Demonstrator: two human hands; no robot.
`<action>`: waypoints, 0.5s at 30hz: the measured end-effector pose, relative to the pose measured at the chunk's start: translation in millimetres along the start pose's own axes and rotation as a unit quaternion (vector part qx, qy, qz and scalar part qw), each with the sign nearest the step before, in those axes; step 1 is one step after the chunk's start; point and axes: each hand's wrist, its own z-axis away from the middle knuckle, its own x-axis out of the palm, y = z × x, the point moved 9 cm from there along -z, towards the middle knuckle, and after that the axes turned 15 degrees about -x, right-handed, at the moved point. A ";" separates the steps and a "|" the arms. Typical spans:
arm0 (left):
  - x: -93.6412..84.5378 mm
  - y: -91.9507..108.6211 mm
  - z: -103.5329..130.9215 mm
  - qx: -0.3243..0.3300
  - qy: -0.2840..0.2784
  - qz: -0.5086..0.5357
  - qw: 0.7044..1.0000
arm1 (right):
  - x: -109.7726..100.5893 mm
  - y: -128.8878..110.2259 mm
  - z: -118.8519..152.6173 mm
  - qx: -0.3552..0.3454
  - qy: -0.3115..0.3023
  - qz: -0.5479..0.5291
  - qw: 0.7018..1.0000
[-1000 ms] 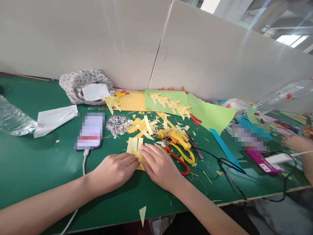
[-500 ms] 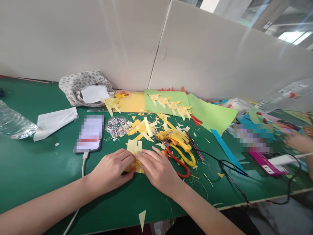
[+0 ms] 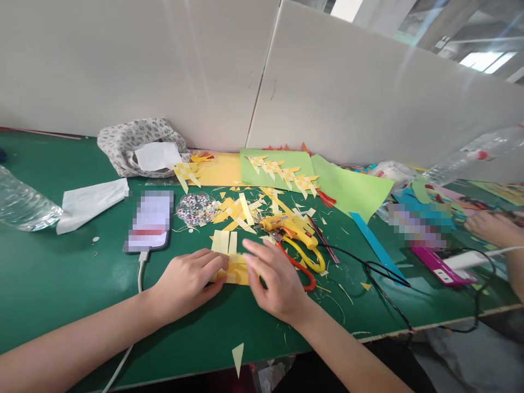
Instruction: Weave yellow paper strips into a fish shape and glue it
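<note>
A small piece of woven paper strips (image 3: 238,272), pale yellow and deeper yellow, lies on the green table with pale strip ends pointing away from me. My left hand (image 3: 192,278) pinches its left side, fingers curled over it and thumb at the near edge. At its right edge is my right hand (image 3: 276,278), open, fingers apart and slightly raised; whether a fingertip touches the paper I cannot tell. Scissors (image 3: 306,277) with red and yellow handles lie just beyond the right hand. Against them rests a yellow glue gun (image 3: 293,228).
Yellow paper scraps (image 3: 237,210) and a clear bead case (image 3: 196,209) lie beyond the hands. A charging phone (image 3: 150,221) is at left. Woven yellow paper fish (image 3: 282,172) rest on green sheets. A black cord (image 3: 368,265) crosses the right side, near another person's hand (image 3: 489,226).
My right hand has come off the middle of the woven paper, moving right with its fingers spreading. More of the yellow weave shows. The left hand stays in place.
</note>
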 end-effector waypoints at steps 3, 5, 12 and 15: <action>-3.7 2.0 0.8 0.004 0.022 -0.013 1.000 | -25.2 36.4 13.4 0.093 0.043 0.094 0.990; -6.0 2.9 1.1 0.006 0.036 -0.027 0.999 | -34.6 69.4 30.7 0.194 0.008 0.154 0.969; -3.3 0.3 1.4 -0.005 0.021 -0.026 0.999 | -27.0 126.1 84.6 0.393 -0.102 0.118 0.906; -2.7 2.9 2.1 0.012 0.016 -0.033 0.999 | -30.0 121.4 79.3 0.369 -0.044 0.117 0.921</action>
